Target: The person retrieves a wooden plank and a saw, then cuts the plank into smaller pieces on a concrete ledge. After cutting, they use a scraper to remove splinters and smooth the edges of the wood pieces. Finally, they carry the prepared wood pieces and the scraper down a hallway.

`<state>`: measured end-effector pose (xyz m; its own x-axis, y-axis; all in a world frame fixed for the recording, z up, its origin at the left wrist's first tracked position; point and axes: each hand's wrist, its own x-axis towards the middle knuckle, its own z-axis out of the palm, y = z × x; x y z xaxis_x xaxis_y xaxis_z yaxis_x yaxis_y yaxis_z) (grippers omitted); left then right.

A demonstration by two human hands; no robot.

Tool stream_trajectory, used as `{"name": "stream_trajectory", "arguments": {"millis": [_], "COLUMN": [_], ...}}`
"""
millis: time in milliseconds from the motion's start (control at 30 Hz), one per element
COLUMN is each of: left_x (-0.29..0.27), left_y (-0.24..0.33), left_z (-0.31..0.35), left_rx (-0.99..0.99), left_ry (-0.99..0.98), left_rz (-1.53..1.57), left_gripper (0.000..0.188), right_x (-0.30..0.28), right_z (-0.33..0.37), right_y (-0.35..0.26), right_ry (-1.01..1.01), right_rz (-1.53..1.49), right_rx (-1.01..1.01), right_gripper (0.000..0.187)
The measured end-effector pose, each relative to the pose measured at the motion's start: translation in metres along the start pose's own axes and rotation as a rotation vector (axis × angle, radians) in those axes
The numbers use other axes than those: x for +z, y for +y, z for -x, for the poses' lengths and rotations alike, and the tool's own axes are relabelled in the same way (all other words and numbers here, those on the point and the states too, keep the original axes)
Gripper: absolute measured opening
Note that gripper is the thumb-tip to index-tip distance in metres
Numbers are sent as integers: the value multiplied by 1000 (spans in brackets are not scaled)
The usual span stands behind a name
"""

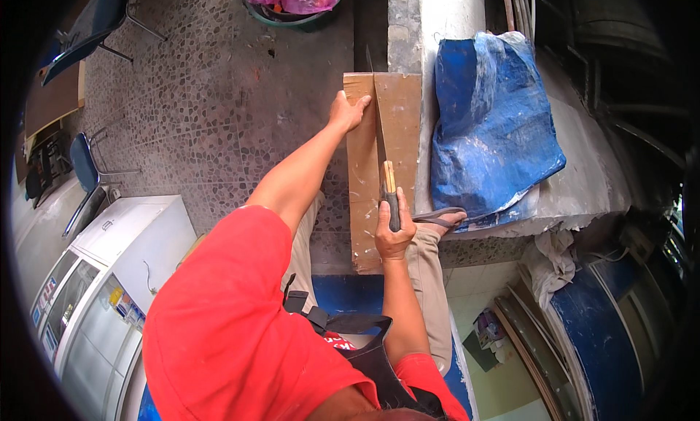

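A long brown board point(364, 195) lies lengthwise in front of me, its far end at a concrete ledge. My left hand point(348, 111) grips its left edge near the far end, thumb on top; some fingers are hidden. In my right hand point(394, 231) is the handle of a handsaw point(389, 176), dark at the grip and light wood nearer the blade. The thin blade runs away from me along the board, and its tip reaches past the far edge. Right of the blade is a wider section of board point(400, 118). My right foot point(450, 218), in a sandal, rests beside the board.
A blue sheet point(492, 129) drapes over the pale ledge point(583, 180) to the right. A green tub point(292, 20) with pink plastic stands far ahead. To the left are a white cabinet point(157, 231) and blue chairs point(85, 162) on a pebble-patterned floor point(197, 93).
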<state>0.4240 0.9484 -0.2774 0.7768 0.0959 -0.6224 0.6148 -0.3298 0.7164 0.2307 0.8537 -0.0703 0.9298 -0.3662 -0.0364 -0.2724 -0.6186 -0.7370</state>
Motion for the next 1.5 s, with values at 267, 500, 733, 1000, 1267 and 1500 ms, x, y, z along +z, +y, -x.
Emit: {"name": "stream_trajectory", "arguments": {"millis": [267,500,733,1000,1267,1500], "left_x": [-18,-11,-9,0,-10,-9], "left_y": [50,37,37,33,19,19], "left_z": [-47,-51,-40,-27,-29,-29], "left_rx": [22,4,-2,10,-10,-9], "left_ry": [81,20,70,63,73,26], "left_rz": [12,52,76,146,75,135], "left_gripper": [52,59,60,53,53,55], "right_x": [19,14,-80,0,-22,-67], "right_z": [-56,-54,20,-28,-5,2], "right_y": [-8,-2,-60,-15,-27,-74], "right_ry": [36,16,-86,16,-66,-161], "right_rz": [-37,-92,-13,-56,-4,74], "right_rx": [-66,15,131,114,2,93], "right_gripper": [42,41,40,40,42,44]}}
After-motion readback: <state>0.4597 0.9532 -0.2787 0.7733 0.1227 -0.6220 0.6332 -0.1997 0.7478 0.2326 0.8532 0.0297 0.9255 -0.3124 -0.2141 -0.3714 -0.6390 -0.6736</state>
